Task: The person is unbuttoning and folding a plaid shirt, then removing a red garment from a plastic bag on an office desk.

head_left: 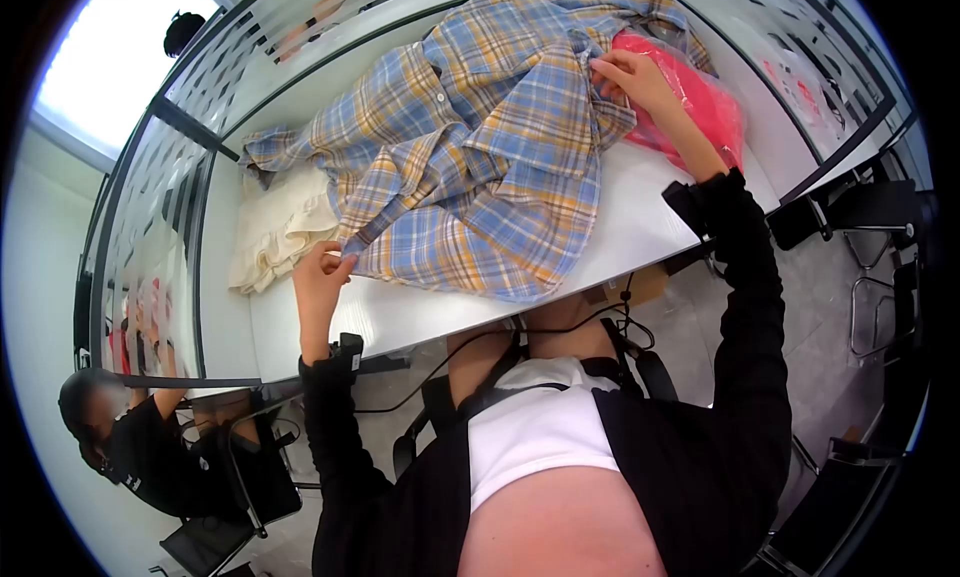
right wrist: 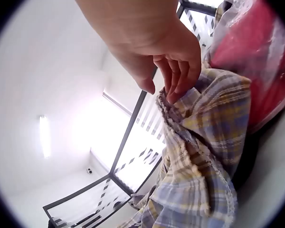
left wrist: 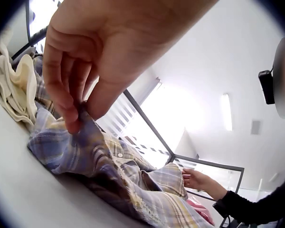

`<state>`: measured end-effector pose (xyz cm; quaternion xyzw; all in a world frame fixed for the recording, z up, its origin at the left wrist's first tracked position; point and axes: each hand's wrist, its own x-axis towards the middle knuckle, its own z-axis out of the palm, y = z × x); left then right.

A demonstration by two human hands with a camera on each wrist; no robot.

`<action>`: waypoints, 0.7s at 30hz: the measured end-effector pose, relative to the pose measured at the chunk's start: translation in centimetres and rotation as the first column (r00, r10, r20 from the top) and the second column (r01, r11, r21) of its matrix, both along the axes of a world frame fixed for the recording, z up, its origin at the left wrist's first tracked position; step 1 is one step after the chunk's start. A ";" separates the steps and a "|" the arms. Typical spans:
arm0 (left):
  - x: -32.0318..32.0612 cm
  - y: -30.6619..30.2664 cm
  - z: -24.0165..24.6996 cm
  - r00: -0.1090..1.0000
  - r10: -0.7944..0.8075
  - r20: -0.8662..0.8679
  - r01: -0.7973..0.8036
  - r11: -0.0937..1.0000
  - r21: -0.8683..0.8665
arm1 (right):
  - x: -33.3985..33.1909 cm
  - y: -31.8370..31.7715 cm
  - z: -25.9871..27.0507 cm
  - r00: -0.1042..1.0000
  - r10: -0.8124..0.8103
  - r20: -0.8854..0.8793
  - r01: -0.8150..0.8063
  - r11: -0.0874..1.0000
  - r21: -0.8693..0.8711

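shirt [head_left: 470,147] hem sits pinched between left fingers [left wrist: 54,83], its far edge pinched by right fingers [right wrist: 180,78]

Arms reach forward; left hand [head_left: 320,277] and right hand [head_left: 625,77] pinch with curled fingers [left wrist: 69,107].

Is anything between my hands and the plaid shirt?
Nothing visible. The left hand pinches the plaid shirt at its near edge; the right hand grips it beside the red package.
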<state>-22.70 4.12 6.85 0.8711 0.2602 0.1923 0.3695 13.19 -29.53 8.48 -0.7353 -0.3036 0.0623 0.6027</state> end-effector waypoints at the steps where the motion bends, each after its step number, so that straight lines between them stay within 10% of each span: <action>1: -0.1 -0.3 -0.2 1.000 -0.005 -0.002 0.005 1.000 0.007 | 0.1 0.7 0.3 0.999 -0.012 0.038 0.013 0.999 -0.036; 12: -0.5 -1.4 -3.0 1.000 0.007 -0.025 -0.009 0.994 -0.105 | 1.4 2.9 -1.1 0.989 0.130 -0.067 -0.132 0.991 -0.033; 21: -3.5 2.1 -3.6 0.960 0.213 0.183 -0.192 0.973 -0.126 | -2.8 -8.2 0.0 0.994 0.036 0.106 -0.017 0.985 -0.173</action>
